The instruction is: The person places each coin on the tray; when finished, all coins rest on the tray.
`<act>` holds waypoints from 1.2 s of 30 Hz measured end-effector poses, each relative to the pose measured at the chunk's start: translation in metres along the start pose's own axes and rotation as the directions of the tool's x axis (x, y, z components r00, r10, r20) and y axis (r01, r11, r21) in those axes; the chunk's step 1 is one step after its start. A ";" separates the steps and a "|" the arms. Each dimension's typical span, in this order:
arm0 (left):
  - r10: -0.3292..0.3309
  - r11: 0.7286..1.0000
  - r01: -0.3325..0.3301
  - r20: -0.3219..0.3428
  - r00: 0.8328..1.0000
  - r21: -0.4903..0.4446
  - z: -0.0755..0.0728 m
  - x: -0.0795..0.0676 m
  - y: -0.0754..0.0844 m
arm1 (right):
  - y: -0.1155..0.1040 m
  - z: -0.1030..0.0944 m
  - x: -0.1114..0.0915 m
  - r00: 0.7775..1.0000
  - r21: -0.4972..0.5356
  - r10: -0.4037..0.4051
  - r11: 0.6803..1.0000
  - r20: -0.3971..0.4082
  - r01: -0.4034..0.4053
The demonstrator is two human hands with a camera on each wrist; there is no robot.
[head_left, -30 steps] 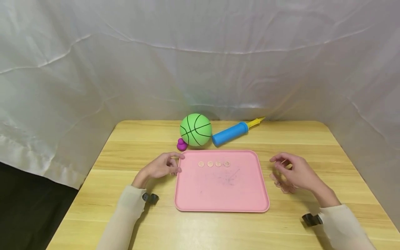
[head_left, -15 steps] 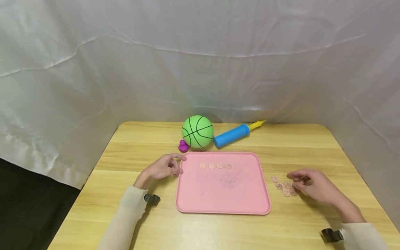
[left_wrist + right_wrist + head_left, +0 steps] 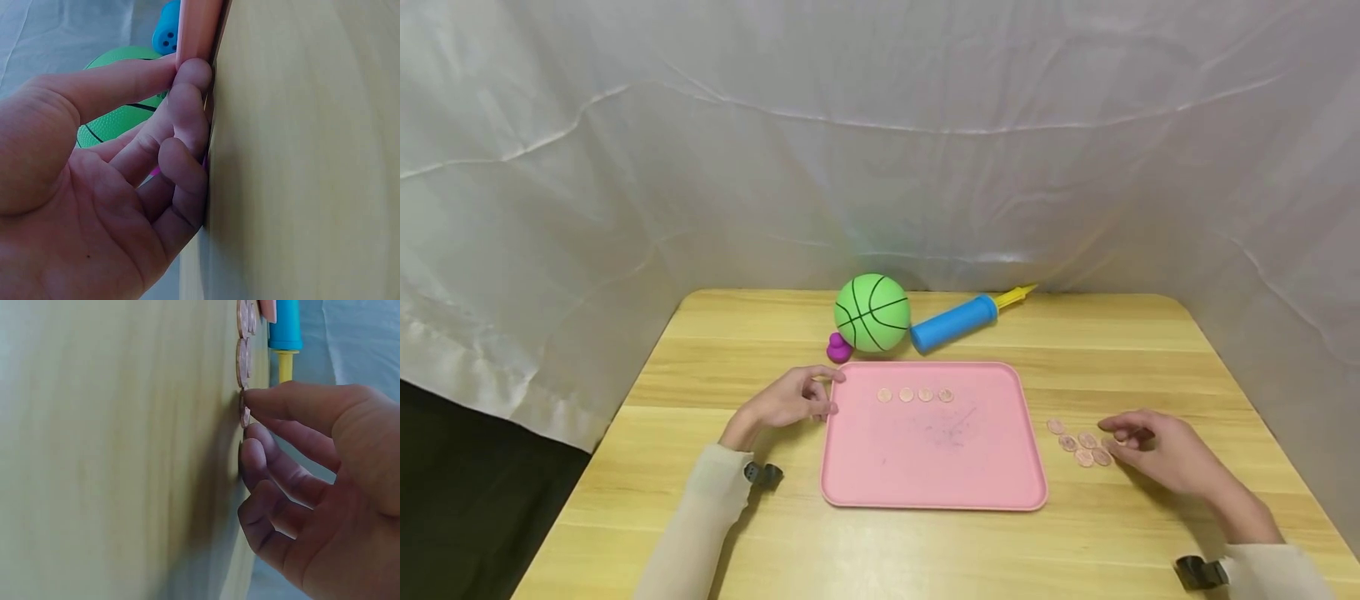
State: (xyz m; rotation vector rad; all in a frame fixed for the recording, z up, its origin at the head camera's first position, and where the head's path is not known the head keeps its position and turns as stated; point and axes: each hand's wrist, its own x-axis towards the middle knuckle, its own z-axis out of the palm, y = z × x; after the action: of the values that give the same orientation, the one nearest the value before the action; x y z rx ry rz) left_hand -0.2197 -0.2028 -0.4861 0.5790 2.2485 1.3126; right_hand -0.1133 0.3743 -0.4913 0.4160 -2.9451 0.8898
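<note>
Behind everything hung a pale, creased curtain [image 3: 880, 183]. In front of it stood a wooden table [image 3: 925, 550], and on this lay a pink tray [image 3: 917, 475]. Beyond its far edge lay a blue pump [image 3: 955, 323], its yellow nozzle [image 3: 1013, 296] pointing back and right. The left hand [image 3: 786, 398] gripped the tray's left rim near the far corner, thumb and bent fingers closed on the edge. The right hand [image 3: 1165, 450] was to the right of the tray, its fingers loosely bent, a narrow gap showing between thumb and forefinger. A green ball [image 3: 872, 312] with black lines sat just left of the pump, and a small purple toy [image 3: 838, 350] stood by its near left side. A row of four coins [image 3: 906, 395] lay in the far part of the tray, and a loose cluster of coins [image 3: 1085, 457] on the table to its right. The right thumb touched one coin of that cluster; whether the forefinger pinched it too could not be told.
</note>
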 end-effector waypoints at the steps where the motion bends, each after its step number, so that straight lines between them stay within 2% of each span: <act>1: 0.004 1.000 -0.004 0.003 1.000 0.001 0.000 0.000 0.000 | 0.000 0.000 -0.001 1.000 -0.005 -0.004 1.000 -0.009 0.004; 7: 0.011 1.000 -0.011 0.008 1.000 0.001 0.001 0.001 -0.001 | 0.004 0.002 -0.007 0.999 -0.014 -0.031 0.999 -0.041 0.031; 11: 0.009 1.000 -0.009 0.001 1.000 0.000 0.000 0.001 -0.001 | 0.004 0.002 -0.007 0.999 -0.007 -0.018 1.000 -0.035 0.018; 15: 0.013 1.000 -0.013 0.001 1.000 -0.005 -0.001 0.001 -0.001 | 0.004 -0.003 -0.002 0.998 0.015 0.038 0.999 0.048 -0.039; 18: 0.010 1.000 -0.010 0.003 1.000 -0.001 -0.001 0.002 -0.002 | 0.003 -0.006 0.002 0.989 0.024 0.075 0.997 0.130 -0.079; 20: 0.015 1.000 -0.015 0.007 1.000 0.000 -0.001 0.003 -0.003 | 0.004 -0.009 0.005 0.986 0.026 0.069 0.997 0.150 -0.074; 25: 0.016 1.000 -0.016 0.007 1.000 -0.002 -0.001 0.002 -0.002 | 0.003 -0.014 0.007 0.993 0.025 0.029 0.999 0.110 -0.032; 28: 0.009 1.000 -0.009 0.011 1.000 0.002 -0.001 0.002 -0.002 | -0.003 -0.016 0.011 0.995 0.018 0.033 0.999 0.095 -0.035; 36: 0.013 1.000 -0.013 0.006 1.000 0.001 0.000 0.001 0.000 | -0.034 -0.007 0.037 0.995 0.049 0.049 0.997 0.084 -0.053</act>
State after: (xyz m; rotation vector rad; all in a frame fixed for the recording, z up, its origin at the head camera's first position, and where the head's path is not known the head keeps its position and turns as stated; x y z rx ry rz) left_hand -0.2205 -0.2027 -0.4865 0.5979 2.2445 1.3139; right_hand -0.1403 0.3417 -0.4634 0.3906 -3.0262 0.9793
